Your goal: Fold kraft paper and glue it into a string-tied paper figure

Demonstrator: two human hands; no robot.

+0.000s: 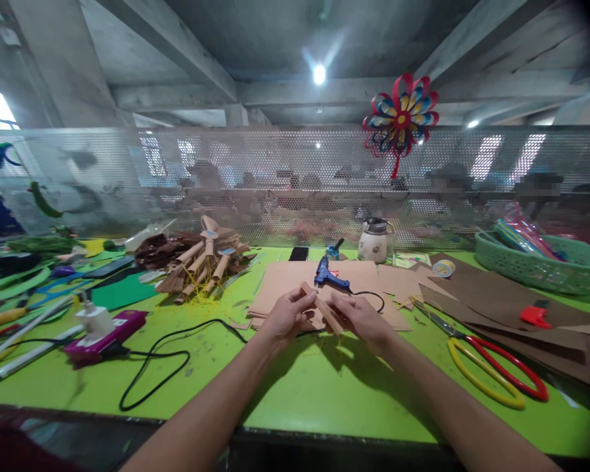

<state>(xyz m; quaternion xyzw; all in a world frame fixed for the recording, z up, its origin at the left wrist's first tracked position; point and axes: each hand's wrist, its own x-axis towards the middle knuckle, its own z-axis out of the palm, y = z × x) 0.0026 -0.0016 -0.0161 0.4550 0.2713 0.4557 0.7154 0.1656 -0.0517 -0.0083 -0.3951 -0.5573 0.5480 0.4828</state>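
Between my two hands is a small rolled piece of brown paper (328, 313), tilted, its lower end toward me. My left hand (295, 310) has its fingers closed on the upper left part of the paper. From the other side my right hand (362, 318) grips it with bent fingers; the exact fingertip contact is partly hidden. Just beyond my hands a blue glue gun (330, 275) rests on a stack of brown paper sheets (275, 282). Its nozzle points down close to my left fingertips.
Scissors (486, 364) with red and yellow handles lie at the right, near brown sheets (472, 308) and a red cutter (535, 316). A green basket (535, 275) stands behind. Leftward are a purple power strip (105, 337), its black cord (187, 357) and a pile of paper rolls (209, 262).
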